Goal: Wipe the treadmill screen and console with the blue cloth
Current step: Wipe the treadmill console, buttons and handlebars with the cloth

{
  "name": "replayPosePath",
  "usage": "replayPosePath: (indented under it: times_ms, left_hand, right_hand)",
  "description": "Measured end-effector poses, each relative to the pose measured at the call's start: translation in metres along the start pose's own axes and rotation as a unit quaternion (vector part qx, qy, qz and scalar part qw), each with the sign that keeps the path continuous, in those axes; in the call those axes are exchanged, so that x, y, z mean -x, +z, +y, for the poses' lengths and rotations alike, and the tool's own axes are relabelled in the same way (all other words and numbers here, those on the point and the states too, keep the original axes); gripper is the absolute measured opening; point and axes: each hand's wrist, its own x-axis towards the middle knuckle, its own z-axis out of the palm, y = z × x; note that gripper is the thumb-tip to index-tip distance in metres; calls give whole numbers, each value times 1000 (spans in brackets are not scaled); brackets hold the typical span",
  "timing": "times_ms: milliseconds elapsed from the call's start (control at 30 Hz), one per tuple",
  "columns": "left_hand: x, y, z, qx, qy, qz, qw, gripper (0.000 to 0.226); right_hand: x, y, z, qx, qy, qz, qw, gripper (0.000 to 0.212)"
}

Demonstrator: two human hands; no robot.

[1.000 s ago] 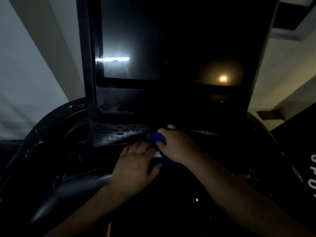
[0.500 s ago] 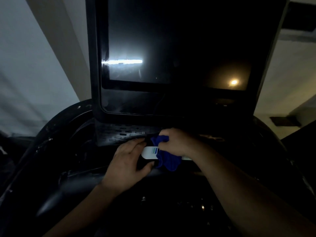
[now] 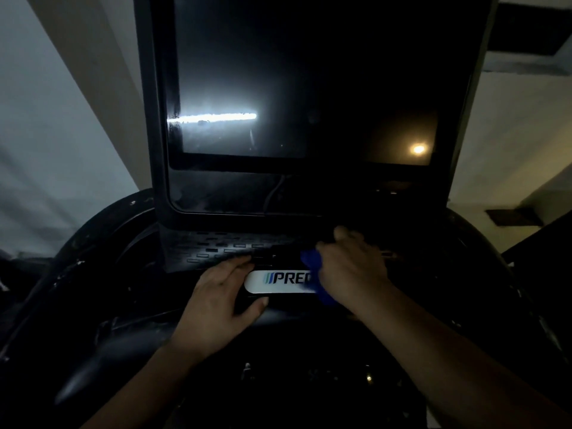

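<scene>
The dark treadmill screen (image 3: 309,88) stands upright in front of me, reflecting a white light bar and a small orange lamp. Below it lies the black console (image 3: 216,252) with a slotted grille. A white logo badge (image 3: 278,281) sits on the console's lower edge. My right hand (image 3: 353,267) grips the blue cloth (image 3: 311,261) and presses it over the badge's right part. The cloth mostly hides under that hand. My left hand (image 3: 219,298) rests at the badge's left end, fingers on top and thumb underneath.
Curved black handlebars (image 3: 102,230) ring the console on both sides. A dark grip (image 3: 93,370) juts toward me at lower left. Pale walls (image 3: 62,134) stand behind the machine. The room is dim.
My right hand has slid the cloth to the right along the badge, uncovering the logo's first letters. My left hand has kept its place at the badge's left end.
</scene>
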Motion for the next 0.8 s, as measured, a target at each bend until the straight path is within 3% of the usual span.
replayPosePath:
  times_ms: [67,267,400,500,633,800]
  left_hand:
    - [-1,0,0,-6,4,0,1000,68]
    - [-2,1,1,-5,4,5,1000,69]
    - [-2,1,-1,-2,7,4,1000,68]
    - [-1,2,-1,-9,6,9,1000,69]
    - [-1,2,-1,-11,4,8,1000,68]
    - [2,2,0,-7,7,12,1000,66]
  right_hand:
    - [10,12,11,10,25,26,999,44]
    - [-4,8,26,-75,8,17,997,32]
    - [2,26,22,-106,19,84,991,44]
    - [10,21,24,-170,-13,88,982,36]
    - [-1,19,-23,-163,-82,123,976,32]
    - [-13,33,-53,-139,-51,128,981,39]
